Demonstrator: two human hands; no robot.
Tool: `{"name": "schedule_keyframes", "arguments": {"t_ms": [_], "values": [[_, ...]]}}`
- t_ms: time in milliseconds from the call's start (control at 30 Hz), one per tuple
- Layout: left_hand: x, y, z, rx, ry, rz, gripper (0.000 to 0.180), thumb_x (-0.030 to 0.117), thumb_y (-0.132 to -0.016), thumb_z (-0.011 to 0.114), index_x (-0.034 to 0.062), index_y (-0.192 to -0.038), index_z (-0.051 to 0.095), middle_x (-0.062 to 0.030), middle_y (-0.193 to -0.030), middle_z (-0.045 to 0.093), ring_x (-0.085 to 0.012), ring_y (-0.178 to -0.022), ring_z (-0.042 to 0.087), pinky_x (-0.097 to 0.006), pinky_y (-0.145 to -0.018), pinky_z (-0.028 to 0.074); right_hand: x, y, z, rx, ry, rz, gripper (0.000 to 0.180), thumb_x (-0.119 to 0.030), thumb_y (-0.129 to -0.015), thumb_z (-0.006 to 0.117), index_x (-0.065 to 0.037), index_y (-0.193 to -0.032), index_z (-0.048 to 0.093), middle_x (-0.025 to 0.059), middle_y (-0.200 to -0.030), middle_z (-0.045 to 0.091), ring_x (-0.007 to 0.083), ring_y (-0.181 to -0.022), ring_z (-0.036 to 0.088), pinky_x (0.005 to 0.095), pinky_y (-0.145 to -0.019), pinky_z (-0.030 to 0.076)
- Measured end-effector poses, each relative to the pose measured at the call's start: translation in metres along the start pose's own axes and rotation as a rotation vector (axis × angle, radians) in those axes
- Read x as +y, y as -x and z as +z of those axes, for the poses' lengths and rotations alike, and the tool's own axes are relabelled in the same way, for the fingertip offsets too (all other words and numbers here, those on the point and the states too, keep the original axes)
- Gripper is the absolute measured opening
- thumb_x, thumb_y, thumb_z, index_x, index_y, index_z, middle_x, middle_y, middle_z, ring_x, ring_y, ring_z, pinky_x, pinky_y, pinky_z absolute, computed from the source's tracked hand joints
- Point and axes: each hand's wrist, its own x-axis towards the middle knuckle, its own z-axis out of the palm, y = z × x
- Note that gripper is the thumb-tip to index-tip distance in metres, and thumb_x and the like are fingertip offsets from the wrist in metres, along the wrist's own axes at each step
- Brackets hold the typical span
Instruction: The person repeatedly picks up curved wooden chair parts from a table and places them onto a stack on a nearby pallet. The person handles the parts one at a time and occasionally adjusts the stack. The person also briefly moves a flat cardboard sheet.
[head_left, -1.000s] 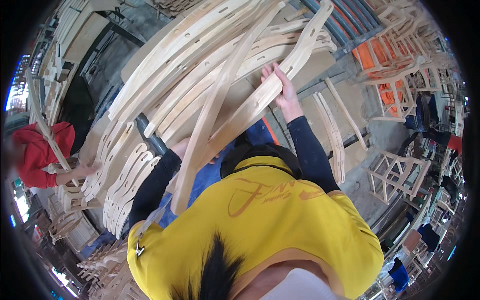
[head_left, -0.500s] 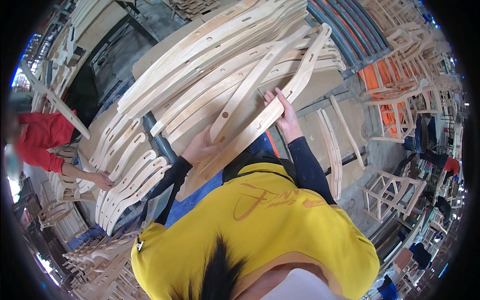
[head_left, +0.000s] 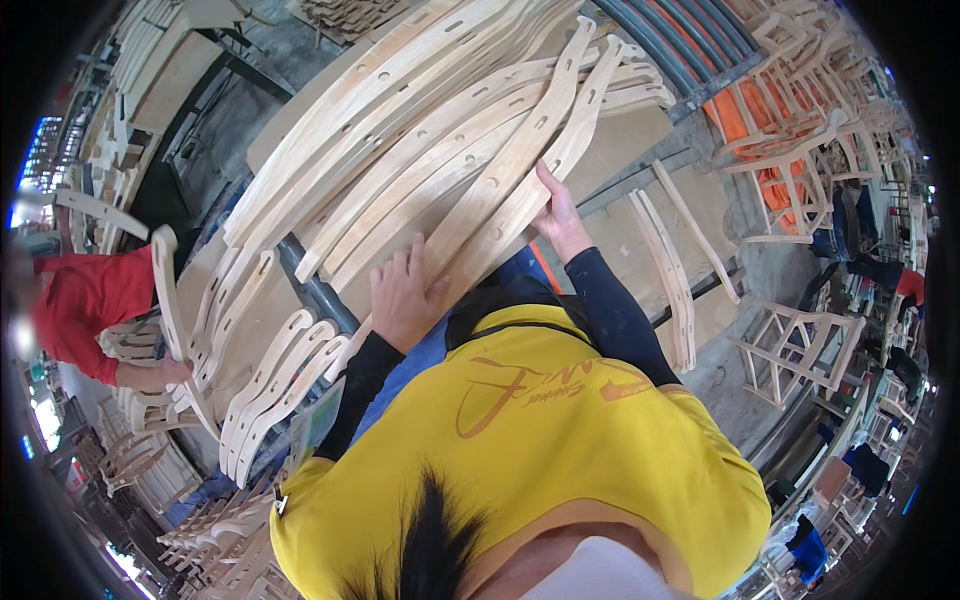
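1. At the left edge, shows a co-worker in a red top (head_left: pixel 95 300), just beside a tilted curved piece (head_left: pixel 168 290).
2. Near left, find shorter curved pieces (head_left: pixel 262 370) lying side by side.
3. Left of centre, touches the near end of the left slat (head_left: pixel 510 160) with the left hand (head_left: pixel 403 300), fingers extended, not clenched.
4. At centre, keeps the left slat just beside the right slat (head_left: pixel 520 205), both slanting from near left to far right, far ends over stacked slats (head_left: pixel 340 130). Looks like a step of handling two together; seems to call next for closed left fingers and support at both ends.
5. Right of centre, grasps the right slat with the right hand (head_left: pixel 562 220), thumb on top; cannot tell the placing of fingers hidden beneath.
6. Further right, find narrow slats (head_left: pixel 668 290), then a chair frame (head_left: pixel 797 345), well apart.
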Motion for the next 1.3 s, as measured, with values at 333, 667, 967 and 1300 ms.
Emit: {"name": "schedule_keyframes", "arguments": {"t_ms": [333, 667, 967, 1300], "values": [[0.015, -0.033, 0.028, -0.220, 0.173, -0.036, 0.107, 0.058, -0.066, 0.078, -0.0087, -0.137, 0.033, -0.0244, -0.109, 0.054, -0.0391, -0.104, 0.053, -0.047, -0.089, 0.043, 0.017, 0.002, -0.007, 0.136, 0.124, 0.018, 0.045, -0.014, -0.086, 0.072, 0.001, -0.124, 0.053, 0.0163, -0.119, 0.062, 0.0298, -0.109, 0.062, 0.0446, -0.090, 0.055], [0.036, -0.071, 0.047, -0.042, 0.248, -0.087, 0.097, 0.043, -0.054, 0.084, -0.0079, -0.122, 0.037, -0.0272, -0.116, 0.048, -0.0430, -0.110, 0.050, -0.050, -0.094, 0.043, 0.022, 0.015, 0.013, 0.168, 0.118, 0.034, 0.054, -0.027, -0.089, 0.068, -0.002, -0.133, 0.050, 0.0142, -0.130, 0.059, 0.0309, -0.121, 0.054, 0.0429, -0.105, 0.042], [0.034, -0.057, 0.041, -0.033, 0.307, -0.054, 0.104, 0.049, -0.049, 0.083, -0.0117, -0.122, 0.040, -0.0268, -0.103, 0.056, -0.0380, -0.099, 0.056, -0.042, -0.089, 0.042, 0.013, 0.039, -0.005, -0.021, 0.106, 0.118, 0.051, -0.029, -0.098, 0.053, -0.002, -0.140, 0.042, 0.0141, -0.140, 0.050, 0.0310, -0.130, 0.047, 0.0478, -0.111, 0.037], [0.030, 0.001, -0.017, -0.120, 0.387, -0.173, 0.100, 0.048, -0.053, 0.081, -0.0097, -0.124, 0.042, -0.0246, -0.110, 0.057, -0.0360, -0.104, 0.056, -0.039, -0.093, 0.039, 0.029, 0.084, 0.032, -0.113, 0.001, 0.215, 0.079, -0.063, -0.092, 0.044, -0.013, -0.151, 0.028, 0.0135, -0.154, 0.031, 0.0335, -0.140, 0.031, 0.0519, -0.115, 0.022]]}}
